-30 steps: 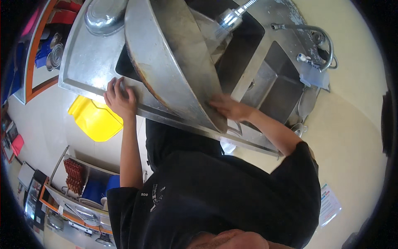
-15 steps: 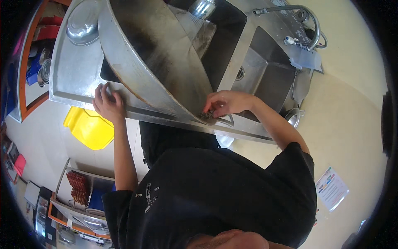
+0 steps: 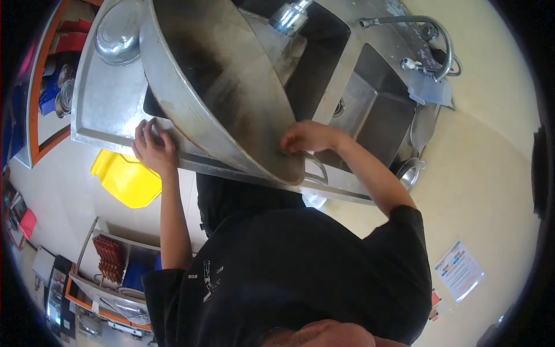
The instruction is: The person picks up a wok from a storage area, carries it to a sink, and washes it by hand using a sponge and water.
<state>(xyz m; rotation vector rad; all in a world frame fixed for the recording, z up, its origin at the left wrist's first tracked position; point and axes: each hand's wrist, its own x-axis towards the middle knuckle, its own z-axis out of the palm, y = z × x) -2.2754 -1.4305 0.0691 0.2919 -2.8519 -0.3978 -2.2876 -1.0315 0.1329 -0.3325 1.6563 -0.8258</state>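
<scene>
A big round metal pan (image 3: 191, 107) leans tilted over the sink and its front edge, with brown and dark stains on its inside. Closed fingers of my right hand (image 3: 312, 137) press on the pan's inner wall near its right rim, just above a loop handle (image 3: 316, 170). They hold a steel wool scrubber, which the fingers now almost wholly hide. My left hand (image 3: 155, 148) rests on the counter's front edge left of the pan, fingers spread, holding nothing.
A shiny metal bowl (image 3: 118, 36) lies on the drainboard (image 3: 107, 104). Behind the pan a metal spray head (image 3: 289, 20) hangs over the dark left basin. Right are a second basin (image 3: 370, 92), a curved faucet (image 3: 445, 43) and strainers (image 3: 409, 172). A yellow plastic thing (image 3: 128, 179) lies below.
My right hand has slid a little up the pan's inner wall, away from the rim, and the scrubber is now mostly out of sight. My left hand stays in place.
</scene>
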